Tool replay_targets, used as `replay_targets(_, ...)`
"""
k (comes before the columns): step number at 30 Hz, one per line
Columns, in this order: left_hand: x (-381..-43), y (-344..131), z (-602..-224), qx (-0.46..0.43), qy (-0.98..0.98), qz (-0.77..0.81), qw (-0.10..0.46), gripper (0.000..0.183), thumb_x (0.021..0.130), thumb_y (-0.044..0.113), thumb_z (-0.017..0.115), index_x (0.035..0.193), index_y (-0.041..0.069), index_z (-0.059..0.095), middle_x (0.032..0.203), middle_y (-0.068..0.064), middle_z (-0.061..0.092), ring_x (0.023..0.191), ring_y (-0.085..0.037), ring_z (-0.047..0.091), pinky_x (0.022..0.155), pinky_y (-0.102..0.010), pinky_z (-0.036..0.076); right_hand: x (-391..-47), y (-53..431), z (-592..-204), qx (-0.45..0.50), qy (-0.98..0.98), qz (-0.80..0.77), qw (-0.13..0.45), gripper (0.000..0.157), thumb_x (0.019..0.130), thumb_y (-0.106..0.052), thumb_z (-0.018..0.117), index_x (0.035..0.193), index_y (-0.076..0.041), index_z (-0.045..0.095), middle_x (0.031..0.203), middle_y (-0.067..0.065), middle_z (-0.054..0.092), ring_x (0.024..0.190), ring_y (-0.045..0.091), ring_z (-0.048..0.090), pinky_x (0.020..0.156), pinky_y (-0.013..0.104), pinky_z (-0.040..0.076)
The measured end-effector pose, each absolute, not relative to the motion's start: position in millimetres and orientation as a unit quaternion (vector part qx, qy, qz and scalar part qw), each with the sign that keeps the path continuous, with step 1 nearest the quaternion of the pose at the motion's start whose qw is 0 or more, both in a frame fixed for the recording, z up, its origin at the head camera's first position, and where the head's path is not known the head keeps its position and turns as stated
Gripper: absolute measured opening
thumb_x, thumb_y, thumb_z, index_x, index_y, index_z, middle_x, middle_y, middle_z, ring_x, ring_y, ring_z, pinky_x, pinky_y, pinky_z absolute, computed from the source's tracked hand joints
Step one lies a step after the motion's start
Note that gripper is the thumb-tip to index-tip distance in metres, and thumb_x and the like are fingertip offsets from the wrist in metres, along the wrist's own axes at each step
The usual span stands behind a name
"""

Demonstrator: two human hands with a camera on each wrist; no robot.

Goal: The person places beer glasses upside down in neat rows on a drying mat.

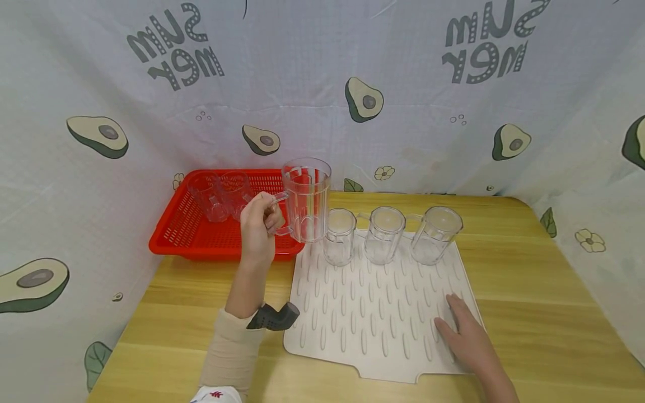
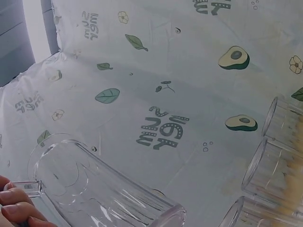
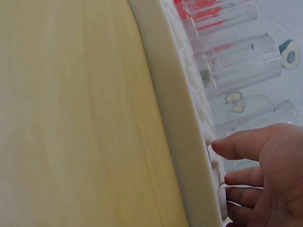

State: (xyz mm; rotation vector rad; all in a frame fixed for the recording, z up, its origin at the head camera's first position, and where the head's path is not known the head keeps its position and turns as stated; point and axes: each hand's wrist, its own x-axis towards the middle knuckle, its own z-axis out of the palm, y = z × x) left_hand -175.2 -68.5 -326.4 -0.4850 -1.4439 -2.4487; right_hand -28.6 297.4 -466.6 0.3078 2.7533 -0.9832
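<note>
My left hand point(image 1: 261, 226) grips the handle of a transparent mug point(image 1: 308, 210), fingers curled round it. This mug is raised upright in front of the basket's right end, overlapping the leftmost mug point(image 1: 339, 246) of a row in the head view. Two more transparent mugs, a middle one point(image 1: 384, 238) and a right one point(image 1: 434, 238), complete that row along the back of a white ridged draining tray point(image 1: 373, 341). At the tray's right edge rests my right hand point(image 1: 468, 338), fingers loosely extended and holding nothing. The right wrist view shows its fingertips at the tray's raised edge point(image 3: 165, 109).
A red perforated basket point(image 1: 216, 250) stands at the back left, with two transparent mugs point(image 1: 214, 204) lying in its left part. Everything stands on a wooden table point(image 1: 544, 313). A white cloth point(image 1: 312, 73) printed with avocados hangs behind and along both sides.
</note>
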Motion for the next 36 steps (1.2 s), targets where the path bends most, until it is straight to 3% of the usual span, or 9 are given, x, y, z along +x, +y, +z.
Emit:
replay_targets(23,-156.0,-41.6,-342.3,-0.236,-0.482,-0.843,0.039,0.029,0.092,0.011,0.034,0.064,0.015,0.041,0.049,0.008,0.032,0.045,-0.014,0.019,0.044,-0.024,0.016,-26.5,299.2,-467.3,0.088,0.938,-0.326,0.076,0.071,0.099,-0.025,0.054,0.147,0.014,0.019,0.151,0.038,0.013,0.138,0.055,0.012,0.109,0.064,0.014)
replay_targets(36,-144.3,-18.7,-368.4,-0.229,-0.452,-0.862,-0.015,0.028,0.091,0.008,0.034,0.064,0.013,0.038,0.049,0.008,0.027,0.046,-0.012,0.017,0.046,-0.023,0.013,-27.3,298.4,-466.4,0.09,0.937,-0.328,0.083,0.072,0.1,-0.027,0.053,0.148,0.013,0.018,0.152,0.037,0.012,0.138,0.054,0.011,0.109,0.063,0.013)
